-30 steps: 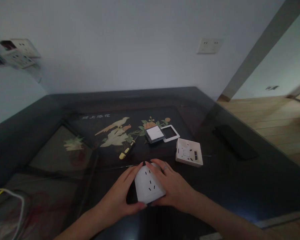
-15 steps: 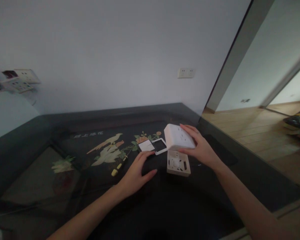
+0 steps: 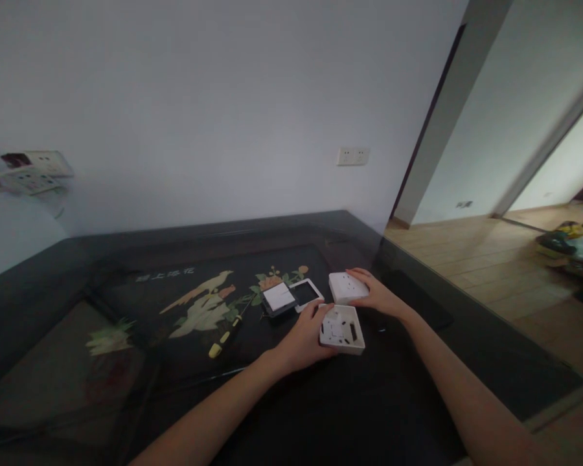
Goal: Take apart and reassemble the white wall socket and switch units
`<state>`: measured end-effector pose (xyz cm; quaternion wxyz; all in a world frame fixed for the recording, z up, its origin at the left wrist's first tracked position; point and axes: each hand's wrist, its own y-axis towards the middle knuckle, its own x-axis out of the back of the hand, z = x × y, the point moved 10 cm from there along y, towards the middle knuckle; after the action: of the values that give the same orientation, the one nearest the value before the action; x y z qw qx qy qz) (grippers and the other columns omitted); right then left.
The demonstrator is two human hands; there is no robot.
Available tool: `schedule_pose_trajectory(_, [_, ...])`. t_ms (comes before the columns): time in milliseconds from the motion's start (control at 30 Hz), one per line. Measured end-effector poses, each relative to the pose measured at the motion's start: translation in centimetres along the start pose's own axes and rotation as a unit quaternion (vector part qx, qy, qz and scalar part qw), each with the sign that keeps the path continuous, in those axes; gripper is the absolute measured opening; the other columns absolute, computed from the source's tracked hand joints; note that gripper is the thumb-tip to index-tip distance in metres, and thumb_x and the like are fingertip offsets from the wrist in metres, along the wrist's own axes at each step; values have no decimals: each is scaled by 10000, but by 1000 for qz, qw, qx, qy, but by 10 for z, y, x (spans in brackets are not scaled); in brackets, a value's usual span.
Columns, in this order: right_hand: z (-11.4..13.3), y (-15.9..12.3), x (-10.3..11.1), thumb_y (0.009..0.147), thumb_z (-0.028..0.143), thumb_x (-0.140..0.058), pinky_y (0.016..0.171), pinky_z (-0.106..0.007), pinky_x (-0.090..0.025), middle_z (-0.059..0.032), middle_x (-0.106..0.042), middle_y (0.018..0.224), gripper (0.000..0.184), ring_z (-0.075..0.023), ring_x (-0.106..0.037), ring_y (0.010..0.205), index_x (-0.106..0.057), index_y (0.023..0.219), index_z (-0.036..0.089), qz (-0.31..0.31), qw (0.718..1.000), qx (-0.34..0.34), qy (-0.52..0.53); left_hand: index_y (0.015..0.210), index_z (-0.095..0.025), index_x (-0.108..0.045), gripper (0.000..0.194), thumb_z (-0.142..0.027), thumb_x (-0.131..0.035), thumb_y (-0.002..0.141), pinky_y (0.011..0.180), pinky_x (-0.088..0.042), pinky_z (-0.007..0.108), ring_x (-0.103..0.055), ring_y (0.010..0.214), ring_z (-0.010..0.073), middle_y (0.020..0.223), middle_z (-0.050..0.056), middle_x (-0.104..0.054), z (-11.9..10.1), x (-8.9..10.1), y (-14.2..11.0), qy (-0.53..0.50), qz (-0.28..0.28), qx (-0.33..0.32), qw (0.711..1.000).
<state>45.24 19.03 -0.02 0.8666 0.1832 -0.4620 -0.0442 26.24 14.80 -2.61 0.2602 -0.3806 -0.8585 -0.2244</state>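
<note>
My right hand (image 3: 376,294) grips a white wall socket (image 3: 346,288) at its right side, low over the dark table just behind an open back box. My left hand (image 3: 309,336) has its thumb and fingers on the left side of that white back box (image 3: 341,329), whose hollow side faces up. Left of the box lie a white square frame (image 3: 315,291) and a wall switch (image 3: 278,296) with a white face and dark body. A yellow-and-black screwdriver (image 3: 225,338) rests farther left.
The glossy black table (image 3: 393,388) carries a bird-and-flower picture (image 3: 204,310). Behind it stands a pale wall with a double socket (image 3: 353,156). A dark flat object (image 3: 418,298) lies at the right; bags (image 3: 571,249) sit on the wooden floor beyond.
Both hands held the socket at first. My right hand has carried it right, past the back box, and lowered it. My left hand let go and moved right onto the back box.
</note>
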Motion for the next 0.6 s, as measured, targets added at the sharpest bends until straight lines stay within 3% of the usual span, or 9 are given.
schedule_pose_trajectory(133, [5,1,-12,929,352,-597,878,-455,-539,-95,-591,1265,368,-233,-619,1065,-562,1251,177,34,999,14,10,1445,-226,-389,922,-281,-841,643,1173,-292,520,-354,1396,342,1498,144,-331,2,13,-31,4,-16,26,1000])
schedule_pose_trajectory(367, [33,2,-34,930,347,-594,935,-503,-505,-104,-550,1338,397,-262,-583,1145,-541,1289,185,81,995,44,41,1429,-276,-386,862,-164,-766,664,1156,-300,591,-362,1391,360,1481,126,-346,10,48,-109,31,-67,115,991])
schedule_pose_trajectory(467, [35,2,-43,853,404,-683,1064,-569,-390,-126,-427,1484,585,-319,-463,1315,-489,1372,216,105,992,42,57,1434,-324,-372,901,-141,-764,644,1144,-331,587,-390,1377,358,1473,106,-361,18,53,-135,47,-92,125,987])
schedule_pose_trajectory(600, [25,0,-43,691,483,-797,1172,-533,-248,-132,-302,1573,879,-312,-322,1436,-419,1453,262,126,989,20,72,1443,-367,-343,919,-139,-757,656,1131,-359,576,-396,1371,360,1482,85,-352,27,54,-154,78,-109,122,983])
